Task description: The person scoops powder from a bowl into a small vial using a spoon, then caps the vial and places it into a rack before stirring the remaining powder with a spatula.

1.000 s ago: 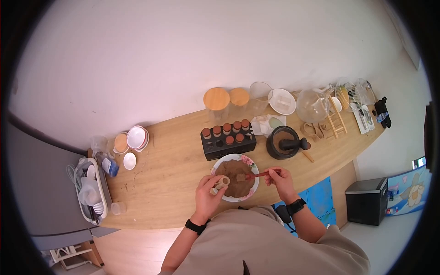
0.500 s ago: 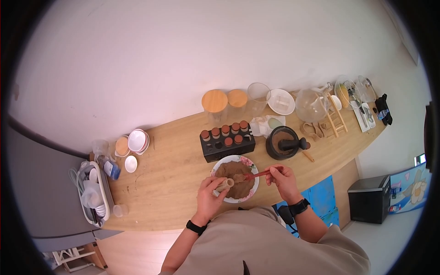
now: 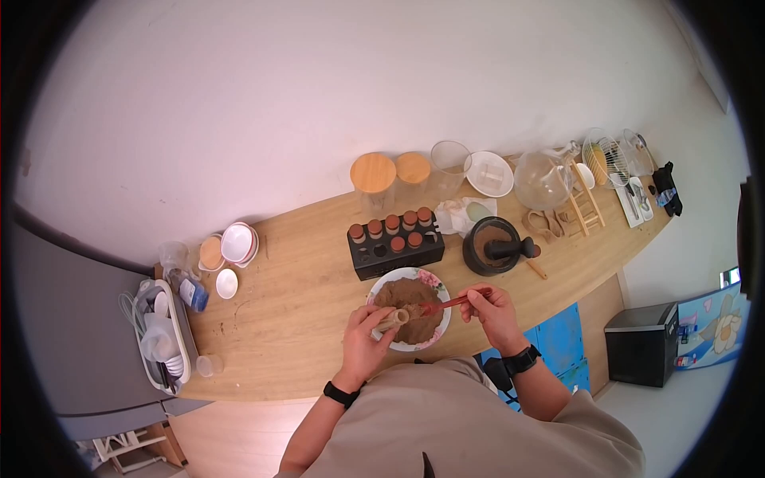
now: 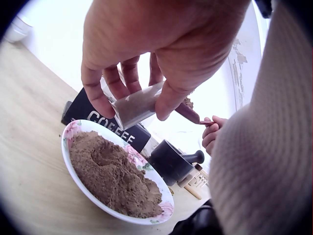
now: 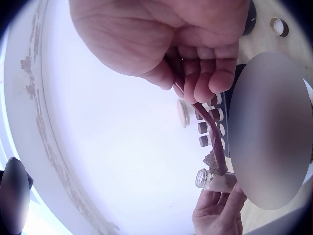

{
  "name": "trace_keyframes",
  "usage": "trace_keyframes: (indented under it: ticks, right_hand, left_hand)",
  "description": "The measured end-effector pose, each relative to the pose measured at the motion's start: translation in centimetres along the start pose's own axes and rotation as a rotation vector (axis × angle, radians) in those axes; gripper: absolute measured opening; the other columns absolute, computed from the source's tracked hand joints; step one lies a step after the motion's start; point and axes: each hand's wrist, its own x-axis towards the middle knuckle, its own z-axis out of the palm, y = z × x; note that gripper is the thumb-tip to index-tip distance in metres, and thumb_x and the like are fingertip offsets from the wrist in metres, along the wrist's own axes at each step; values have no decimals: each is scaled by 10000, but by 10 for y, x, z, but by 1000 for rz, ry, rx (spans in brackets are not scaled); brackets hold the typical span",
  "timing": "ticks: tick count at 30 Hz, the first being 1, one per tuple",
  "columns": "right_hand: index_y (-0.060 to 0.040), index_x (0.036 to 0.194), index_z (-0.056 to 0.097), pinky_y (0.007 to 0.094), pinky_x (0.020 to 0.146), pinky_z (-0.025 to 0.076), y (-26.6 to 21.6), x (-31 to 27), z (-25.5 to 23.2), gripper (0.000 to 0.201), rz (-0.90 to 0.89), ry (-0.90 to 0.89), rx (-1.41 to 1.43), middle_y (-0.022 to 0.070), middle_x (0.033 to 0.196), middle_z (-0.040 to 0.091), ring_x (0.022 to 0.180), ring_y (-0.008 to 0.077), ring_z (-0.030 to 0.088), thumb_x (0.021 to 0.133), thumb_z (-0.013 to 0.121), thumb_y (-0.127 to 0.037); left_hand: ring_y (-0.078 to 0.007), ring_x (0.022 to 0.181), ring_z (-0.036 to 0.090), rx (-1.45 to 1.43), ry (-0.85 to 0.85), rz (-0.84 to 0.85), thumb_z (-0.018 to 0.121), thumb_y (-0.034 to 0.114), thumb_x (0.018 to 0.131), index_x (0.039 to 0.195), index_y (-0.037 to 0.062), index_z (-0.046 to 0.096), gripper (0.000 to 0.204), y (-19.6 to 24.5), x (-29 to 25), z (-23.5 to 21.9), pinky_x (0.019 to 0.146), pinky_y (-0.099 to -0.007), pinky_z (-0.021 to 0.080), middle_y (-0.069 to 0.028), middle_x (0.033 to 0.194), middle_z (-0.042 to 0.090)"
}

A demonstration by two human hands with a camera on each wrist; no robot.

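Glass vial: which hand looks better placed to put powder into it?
Likely the right hand: it holds the red scoop, loaded with brown powder, close to the glass vial, which the left hand pinches.

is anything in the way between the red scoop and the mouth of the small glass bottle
Nothing visible. The right hand holds the red scoop, loaded with brown powder, close to the mouth of the small glass bottle; the left hand leaves that mouth uncovered.
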Motion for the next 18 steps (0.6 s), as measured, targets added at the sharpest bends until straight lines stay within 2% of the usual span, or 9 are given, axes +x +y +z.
trace_keyframes:
  ticks: [18]
  right_hand:
    - [26,1121,732,309,707,555,-3,4,9,195,-4,-26,-37,90,895,738,765,160,674,1103,647,-148]
  left_hand:
    - [-337,1095,665,8,-6,-8,868,55,826,1222,102,787,407,-3,2,-1,946,-419,562,-118,1158,697]
